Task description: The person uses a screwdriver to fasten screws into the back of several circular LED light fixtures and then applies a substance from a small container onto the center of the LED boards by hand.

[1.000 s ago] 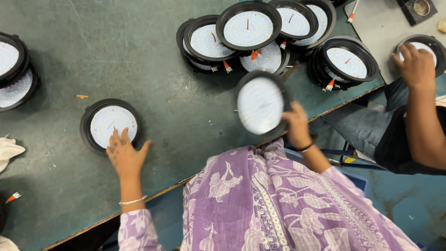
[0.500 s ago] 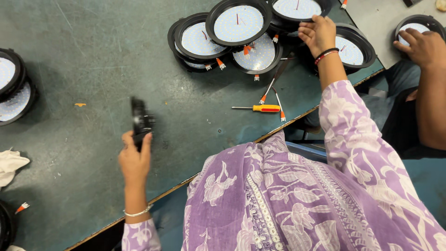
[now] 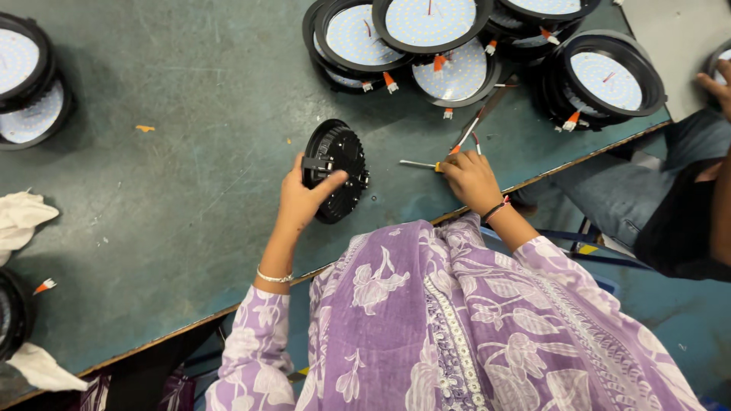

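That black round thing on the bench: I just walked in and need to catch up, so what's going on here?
A person in a purple floral top works at a green table. Their left hand holds a black round lamp housing, flipped with its ribbed back up. Their right hand rests on a screwdriver lying on the table. Stacks of similar round lamps, light panels facing up, sit along the far edge. Another person's hand touches a lamp at the right.
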